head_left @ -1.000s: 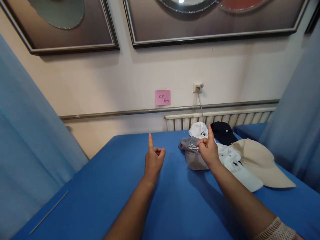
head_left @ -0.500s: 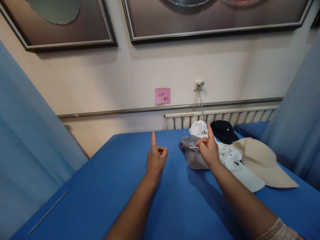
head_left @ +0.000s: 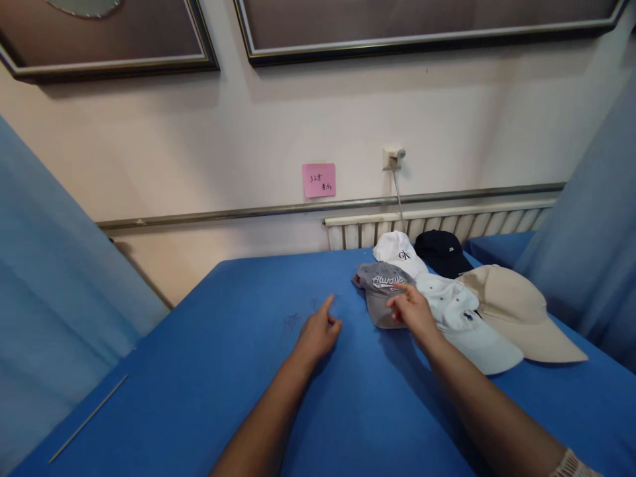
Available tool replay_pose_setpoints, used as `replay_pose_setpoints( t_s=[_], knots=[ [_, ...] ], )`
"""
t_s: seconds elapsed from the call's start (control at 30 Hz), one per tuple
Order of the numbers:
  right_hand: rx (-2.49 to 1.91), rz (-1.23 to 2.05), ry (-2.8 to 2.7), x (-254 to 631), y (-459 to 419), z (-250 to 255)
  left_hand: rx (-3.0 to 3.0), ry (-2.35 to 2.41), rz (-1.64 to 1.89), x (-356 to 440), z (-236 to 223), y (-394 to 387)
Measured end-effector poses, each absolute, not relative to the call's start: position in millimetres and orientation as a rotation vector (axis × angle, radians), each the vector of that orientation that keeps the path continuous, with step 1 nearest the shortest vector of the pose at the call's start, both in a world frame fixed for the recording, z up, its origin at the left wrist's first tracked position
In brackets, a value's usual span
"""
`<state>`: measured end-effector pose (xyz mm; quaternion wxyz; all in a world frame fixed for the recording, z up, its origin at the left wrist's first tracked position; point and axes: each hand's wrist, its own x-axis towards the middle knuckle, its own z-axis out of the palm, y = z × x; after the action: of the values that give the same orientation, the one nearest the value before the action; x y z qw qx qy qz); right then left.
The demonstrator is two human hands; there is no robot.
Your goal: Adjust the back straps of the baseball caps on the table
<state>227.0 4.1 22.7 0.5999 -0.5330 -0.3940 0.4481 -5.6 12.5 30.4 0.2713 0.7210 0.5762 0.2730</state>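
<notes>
Over the middle of the blue-covered surface [head_left: 238, 371], my left hand [head_left: 318, 332] points forward with its index finger out, the other fingers curled, and nothing in it. My right hand [head_left: 413, 311] also holds nothing. Its index finger points left in front of the grey cap [head_left: 380, 306] with white lettering; whether it touches the cap I cannot tell. Behind that lies a white cap [head_left: 392, 246] with black letters. A pale cap [head_left: 489, 344] with a small dark logo lies just right of my right hand. Farther right are a black cap [head_left: 440, 248] and a wide-brimmed beige cap [head_left: 521, 305].
A thin stick [head_left: 88, 419] lies near the left edge of the surface. Blue curtains [head_left: 44, 285] hang on both sides. At the back are a radiator [head_left: 350, 235], a metal rail [head_left: 238, 213], a wall socket [head_left: 391, 159] with a cord, and a pink note [head_left: 318, 180].
Both index fingers pointed upward before; now they are lowered, the left pointing forward and the right leftward. The view has tilted slightly down. The caps lie as before.
</notes>
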Motion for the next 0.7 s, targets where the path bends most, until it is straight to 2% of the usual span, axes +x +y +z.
replay_pose_setpoints(
  t_s=[0.1,0.17,0.43,0.7],
  knots=[
    [-1.197,1.532,-0.66,223,-20,-6,2.044,1.451,0.473,-12,3,7],
    [-1.19,1.673,-0.504,221,-32,-25,2.066,1.466,0.467,-13,-8,4],
    [-1.005,1.272,-0.224,222,4,-51,1.907,1.357,0.548,-18,-18,15],
    [-0.899,1.376,-0.418,216,20,-58,0.827,0.861,0.849,-42,-13,31]
  ],
)
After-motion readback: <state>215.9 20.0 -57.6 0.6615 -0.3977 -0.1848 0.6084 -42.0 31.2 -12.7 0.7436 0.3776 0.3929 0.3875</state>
